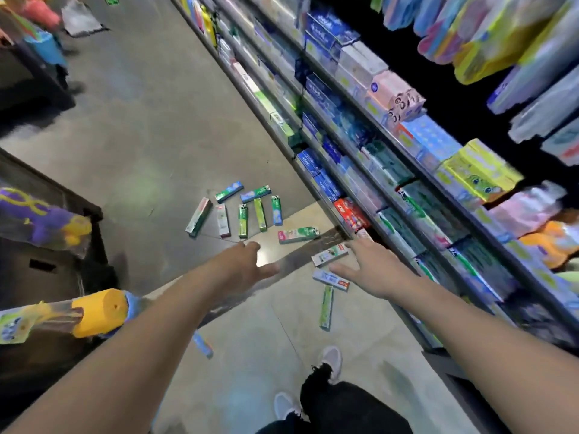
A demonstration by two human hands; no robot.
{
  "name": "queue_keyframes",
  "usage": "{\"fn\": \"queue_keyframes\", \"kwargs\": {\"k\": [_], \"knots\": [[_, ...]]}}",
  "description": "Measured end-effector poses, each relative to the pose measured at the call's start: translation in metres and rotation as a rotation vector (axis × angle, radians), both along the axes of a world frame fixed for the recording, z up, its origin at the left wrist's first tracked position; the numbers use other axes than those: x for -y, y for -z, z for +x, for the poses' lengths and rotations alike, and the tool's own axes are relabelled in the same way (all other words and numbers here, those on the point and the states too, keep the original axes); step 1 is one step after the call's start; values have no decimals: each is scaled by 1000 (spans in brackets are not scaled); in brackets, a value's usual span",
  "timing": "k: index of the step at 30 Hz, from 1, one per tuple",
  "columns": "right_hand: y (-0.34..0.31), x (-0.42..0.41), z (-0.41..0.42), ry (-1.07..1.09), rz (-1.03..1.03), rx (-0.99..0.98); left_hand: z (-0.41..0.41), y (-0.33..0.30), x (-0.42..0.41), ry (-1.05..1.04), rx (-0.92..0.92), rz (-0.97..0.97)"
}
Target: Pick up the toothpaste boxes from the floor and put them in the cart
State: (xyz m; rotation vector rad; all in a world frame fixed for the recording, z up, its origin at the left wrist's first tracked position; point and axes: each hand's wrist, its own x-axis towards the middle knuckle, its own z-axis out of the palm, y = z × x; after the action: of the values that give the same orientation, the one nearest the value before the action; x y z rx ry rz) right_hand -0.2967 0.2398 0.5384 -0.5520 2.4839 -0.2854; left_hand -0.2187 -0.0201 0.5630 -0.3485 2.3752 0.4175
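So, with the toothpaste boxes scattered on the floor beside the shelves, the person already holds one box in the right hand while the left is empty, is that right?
Not quite: the right hand holds nothing. The head view shows it open with fingers spread, above the toothpaste boxes near the shelves. The left hand is empty, as you said, and the boxes lie on the floor.
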Motion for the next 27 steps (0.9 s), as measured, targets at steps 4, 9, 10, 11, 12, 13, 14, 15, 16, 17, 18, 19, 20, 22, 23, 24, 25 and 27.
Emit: {"fn": "queue_keyframes", "kwargs": {"k": [4,9,10,11,12,13,14,15,16,17,18,19,20,22,23,24,25,27], "knots": [[23,-18,-33,75,27,39,-63,27,-23,111,21,30],[56,-32,-67,231,-23,46,-140,63,-54,277,-30,115],[65,-34,-73,271,-26,46,-154,75,-59,324,-38,130],[76,-37,-77,312,-24,47,-168,88,-63,374,-43,143],[89,-39,-82,348,-20,55,-182,102,-67,424,-49,152],[103,-41,-85,386,-14,65,-194,118,-70,467,-52,153],[123,-43,-87,428,-13,74,-205,136,-73,504,-54,148],[143,-45,-89,465,-12,76,-215,157,-75,540,-53,137],[165,-47,-90,496,-11,83,-223,179,-77,572,-51,126],[189,-49,-89,525,-7,102,-230,202,-81,600,-49,119],[215,-50,-87,550,-3,123,-235,228,-85,627,-51,113],[241,-51,-84,568,6,150,-240,254,-90,648,-55,115],[268,-52,-80,580,11,176,-244,281,-95,666,-46,120],[327,-54,-73,598,13,220,-247,337,-105,716,-21,114],[357,-54,-69,613,14,242,-248,367,-110,752,-10,101],[389,-54,-65,632,14,265,-248,399,-115,791,-8,87],[421,-53,-59,649,18,279,-248,433,-119,829,-14,72],[488,-49,-45,694,33,292,-247,501,-124,870,-14,52]]}}
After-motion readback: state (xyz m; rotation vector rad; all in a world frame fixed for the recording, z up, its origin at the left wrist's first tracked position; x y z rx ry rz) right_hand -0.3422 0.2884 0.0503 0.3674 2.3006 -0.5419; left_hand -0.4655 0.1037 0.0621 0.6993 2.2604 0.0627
